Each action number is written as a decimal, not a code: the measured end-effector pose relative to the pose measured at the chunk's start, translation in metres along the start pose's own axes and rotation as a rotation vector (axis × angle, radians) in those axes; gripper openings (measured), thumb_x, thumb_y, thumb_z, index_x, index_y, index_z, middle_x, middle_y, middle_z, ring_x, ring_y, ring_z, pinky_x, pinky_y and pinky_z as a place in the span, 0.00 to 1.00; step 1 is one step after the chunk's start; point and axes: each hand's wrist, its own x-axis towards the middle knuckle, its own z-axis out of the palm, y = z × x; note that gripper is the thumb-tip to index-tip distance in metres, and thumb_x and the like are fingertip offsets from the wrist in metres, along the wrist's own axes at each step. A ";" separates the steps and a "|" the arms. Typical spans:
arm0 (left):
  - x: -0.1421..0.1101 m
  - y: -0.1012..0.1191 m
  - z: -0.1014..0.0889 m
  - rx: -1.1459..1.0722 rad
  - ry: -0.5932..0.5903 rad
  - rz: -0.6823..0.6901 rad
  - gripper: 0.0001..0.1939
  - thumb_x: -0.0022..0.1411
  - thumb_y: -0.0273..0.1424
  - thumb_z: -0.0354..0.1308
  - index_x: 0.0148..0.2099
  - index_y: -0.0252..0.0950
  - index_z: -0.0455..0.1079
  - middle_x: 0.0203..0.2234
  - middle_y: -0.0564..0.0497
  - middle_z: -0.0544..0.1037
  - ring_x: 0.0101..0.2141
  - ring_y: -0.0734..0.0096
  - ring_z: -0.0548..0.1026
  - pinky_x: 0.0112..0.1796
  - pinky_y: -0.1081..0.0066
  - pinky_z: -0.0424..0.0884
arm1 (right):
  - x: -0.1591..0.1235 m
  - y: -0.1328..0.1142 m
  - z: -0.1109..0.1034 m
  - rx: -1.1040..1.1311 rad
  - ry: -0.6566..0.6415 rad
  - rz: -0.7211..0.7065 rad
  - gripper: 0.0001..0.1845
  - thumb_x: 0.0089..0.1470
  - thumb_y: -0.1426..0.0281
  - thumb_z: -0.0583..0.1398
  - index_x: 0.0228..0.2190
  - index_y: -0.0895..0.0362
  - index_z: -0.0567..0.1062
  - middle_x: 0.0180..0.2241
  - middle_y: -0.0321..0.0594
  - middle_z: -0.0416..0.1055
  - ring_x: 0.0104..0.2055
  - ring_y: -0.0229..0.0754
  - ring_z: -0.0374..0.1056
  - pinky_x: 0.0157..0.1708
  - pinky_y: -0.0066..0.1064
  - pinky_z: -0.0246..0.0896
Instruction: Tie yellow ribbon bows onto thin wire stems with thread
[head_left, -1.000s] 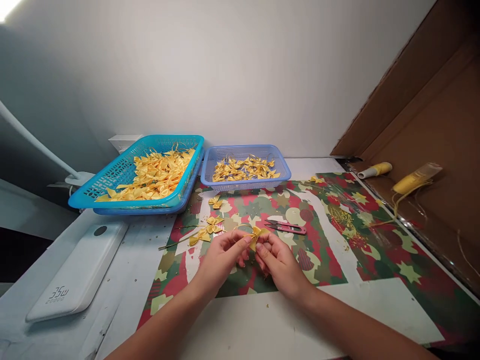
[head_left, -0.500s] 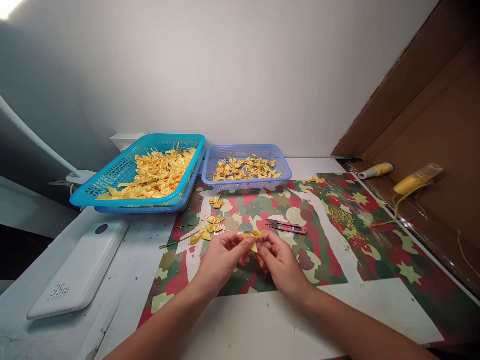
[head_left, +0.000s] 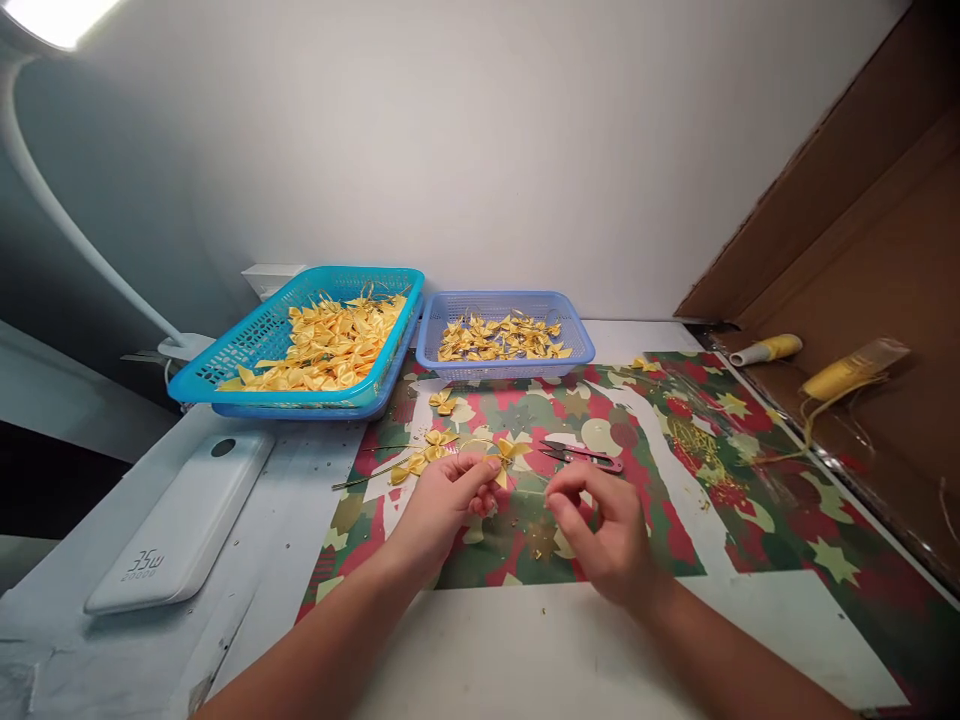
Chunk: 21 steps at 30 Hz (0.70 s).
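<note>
My left hand (head_left: 457, 492) pinches a yellow ribbon bow (head_left: 511, 452) between thumb and fingers; a thin gold loop curves up behind the fingertips. To its right, my right hand (head_left: 604, 525) is closed in a pinch, and a faint thin thread (head_left: 523, 491) runs from its fingertips toward the bow. Pink-handled thread snips (head_left: 592, 458) lie just beyond my right hand. Left of the held bow, more yellow bows (head_left: 424, 457) with thin stems rest on the patterned paper, and a single bow (head_left: 443, 402) lies farther back.
A turquoise basket (head_left: 217, 350) heaped with yellow bows stands back left, beside a smaller blue basket (head_left: 510, 370) of bows. A white power bank (head_left: 180, 520) lies left. Yellow thread spools (head_left: 840, 372) sit by the cardboard at right, near gold clippings (head_left: 694, 440). A lamp (head_left: 82, 240) rises far left.
My right hand has drawn away from the bow to the right, with a thread stretched between. My left hand keeps hold of the bow. The view has shifted slightly.
</note>
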 end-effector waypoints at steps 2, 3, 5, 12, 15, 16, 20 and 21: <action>0.000 0.001 0.000 -0.005 0.004 -0.011 0.16 0.51 0.40 0.64 0.25 0.32 0.68 0.19 0.53 0.73 0.19 0.82 0.66 0.22 0.81 0.61 | -0.002 -0.002 0.000 -0.107 0.050 -0.263 0.06 0.51 0.78 0.55 0.28 0.56 0.70 0.22 0.35 0.67 0.24 0.36 0.62 0.23 0.29 0.57; 0.000 0.001 0.001 -0.010 0.007 -0.017 0.16 0.51 0.40 0.64 0.24 0.32 0.68 0.18 0.53 0.73 0.19 0.82 0.66 0.22 0.81 0.60 | -0.002 -0.003 0.000 -0.142 0.071 -0.366 0.07 0.50 0.79 0.55 0.30 0.56 0.70 0.24 0.36 0.69 0.26 0.38 0.64 0.25 0.30 0.59; -0.001 0.003 0.002 -0.016 0.008 -0.025 0.16 0.50 0.40 0.64 0.23 0.33 0.66 0.18 0.53 0.73 0.19 0.82 0.65 0.22 0.81 0.59 | -0.002 -0.005 -0.001 -0.188 0.120 -0.480 0.10 0.48 0.80 0.55 0.31 0.56 0.71 0.29 0.40 0.73 0.29 0.40 0.67 0.27 0.33 0.62; -0.008 0.004 0.009 0.210 0.045 0.160 0.16 0.52 0.39 0.62 0.21 0.34 0.65 0.14 0.56 0.67 0.17 0.80 0.62 0.20 0.78 0.56 | 0.000 -0.007 0.003 -0.320 0.188 -0.412 0.07 0.50 0.78 0.58 0.29 0.54 0.74 0.31 0.39 0.71 0.33 0.42 0.65 0.32 0.36 0.62; -0.013 0.001 0.011 0.354 0.064 0.283 0.12 0.53 0.38 0.61 0.25 0.34 0.70 0.18 0.54 0.70 0.20 0.76 0.65 0.21 0.77 0.59 | -0.001 -0.005 0.010 -0.387 0.140 -0.343 0.09 0.51 0.77 0.60 0.33 0.53 0.75 0.32 0.40 0.70 0.34 0.43 0.64 0.34 0.36 0.62; -0.014 0.000 0.012 0.388 0.062 0.307 0.11 0.53 0.37 0.61 0.27 0.34 0.71 0.19 0.53 0.72 0.21 0.75 0.66 0.22 0.76 0.60 | -0.002 -0.004 0.012 -0.410 0.134 -0.314 0.09 0.51 0.77 0.60 0.34 0.52 0.75 0.33 0.40 0.70 0.35 0.43 0.63 0.34 0.37 0.61; -0.013 0.002 0.012 0.304 0.046 0.244 0.13 0.53 0.38 0.61 0.24 0.34 0.69 0.17 0.55 0.69 0.20 0.76 0.65 0.22 0.77 0.60 | -0.001 0.000 0.012 -0.361 0.147 -0.156 0.03 0.51 0.74 0.60 0.30 0.54 0.72 0.31 0.39 0.68 0.35 0.44 0.64 0.36 0.37 0.59; -0.011 0.003 0.011 0.241 0.035 0.200 0.14 0.52 0.38 0.61 0.22 0.34 0.67 0.15 0.56 0.68 0.19 0.77 0.64 0.22 0.77 0.59 | 0.000 0.001 0.011 -0.316 0.117 -0.094 0.02 0.51 0.73 0.60 0.29 0.54 0.71 0.31 0.39 0.68 0.35 0.44 0.64 0.36 0.37 0.59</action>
